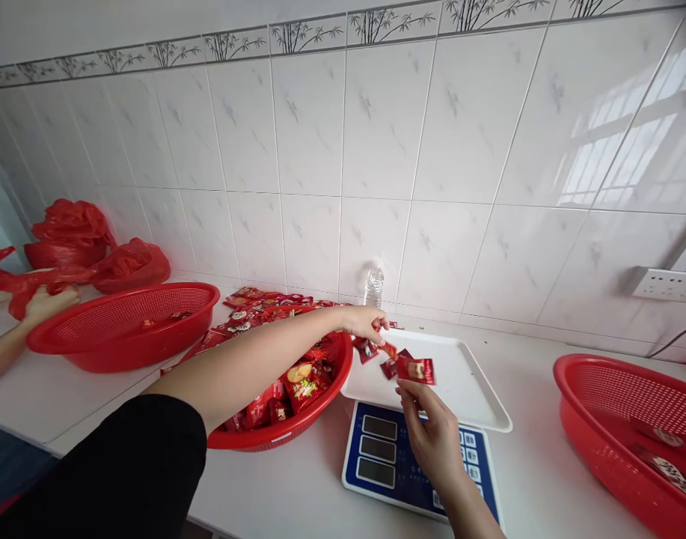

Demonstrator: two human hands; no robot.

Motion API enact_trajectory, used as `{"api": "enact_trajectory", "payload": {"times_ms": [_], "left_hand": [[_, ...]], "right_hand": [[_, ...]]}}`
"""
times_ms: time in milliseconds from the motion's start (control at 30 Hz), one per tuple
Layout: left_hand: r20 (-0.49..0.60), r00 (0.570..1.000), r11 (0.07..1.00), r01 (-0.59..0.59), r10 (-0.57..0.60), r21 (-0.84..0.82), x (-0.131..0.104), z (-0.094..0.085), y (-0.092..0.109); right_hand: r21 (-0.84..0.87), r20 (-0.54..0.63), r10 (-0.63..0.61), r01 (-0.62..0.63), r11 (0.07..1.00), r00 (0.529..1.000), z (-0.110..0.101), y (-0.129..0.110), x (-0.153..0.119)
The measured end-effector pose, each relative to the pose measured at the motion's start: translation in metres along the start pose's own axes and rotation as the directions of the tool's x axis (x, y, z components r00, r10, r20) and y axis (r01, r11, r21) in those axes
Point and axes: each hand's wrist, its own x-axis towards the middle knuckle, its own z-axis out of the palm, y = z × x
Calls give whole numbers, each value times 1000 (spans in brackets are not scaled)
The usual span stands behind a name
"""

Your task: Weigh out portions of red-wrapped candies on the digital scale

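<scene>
My left hand reaches across the filled red basket to the left edge of a white weighing tray. Its fingers are closed on a small red snack packet that hangs just over the tray. My right hand is above the keypad of a blue digital scale. Between its thumb and fingertips it pinches a shiny red packet. Another dark red packet lies close behind that one, partly covered. Several larger red snack packets fill the basket below my left forearm.
More red packets lie along the wall behind the basket. A clear plastic bottle stands at the wall. Another red basket is at left, beside red plastic bags and another person's hands. A red basket with packets is at right.
</scene>
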Motion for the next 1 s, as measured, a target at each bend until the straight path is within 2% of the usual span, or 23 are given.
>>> {"api": "enact_trajectory", "payload": {"times_ms": [67, 133, 233, 333, 400, 467, 567, 633, 700, 767, 867, 933, 1000], "left_hand": [[-11, 1000, 999, -8, 8, 47, 5, 6, 2], [-27, 1000, 987, -4, 9, 163, 7, 9, 3], [30, 999, 946, 27, -39, 324, 5, 12, 5], [101, 994, 925, -4, -37, 379, 4, 22, 7], [64, 998, 925, -14, -11, 381, 7, 31, 9], [-17, 999, 925, -22, 31, 380, 14, 41, 12], [-81, 983, 924, -123, 163, 362, 28, 56, 23], [-45, 959, 908, -248, 279, 339, 38, 68, 37], [39, 919, 864, -383, 392, 326, 48, 81, 54], [131, 876, 812, -479, 463, 335, 57, 95, 71], [238, 828, 746, -561, 508, 358, 68, 112, 86], [268, 803, 721, -596, 532, 354, 72, 116, 87], [258, 808, 733, -589, 530, 339, 73, 113, 82]], "right_hand": [[-8, -26, 19, -20, 1000, 999, -1, 1, 2], [-38, -61, 51, -53, 998, 997, -4, 2, 4], [-120, -124, 94, -109, 987, 988, -9, 5, 7], [-172, -182, 108, -140, 975, 977, -14, 9, 11], [-166, -194, 82, -115, 980, 978, -15, 9, 12], [-125, -149, 20, -39, 991, 989, -14, 5, 11], [-25, 64, -114, 115, 993, 991, -8, -10, 6], [27, 213, -214, 214, 977, 953, -3, -21, 3], [55, 293, -299, 296, 954, 908, 2, -30, 0], [73, 325, -341, 336, 939, 882, 6, -34, -2], [81, 340, -334, 327, 942, 879, 9, -33, -2], [79, 324, -311, 302, 950, 894, 9, -31, -1], [81, 299, -281, 270, 960, 912, 8, -30, 0]]}}
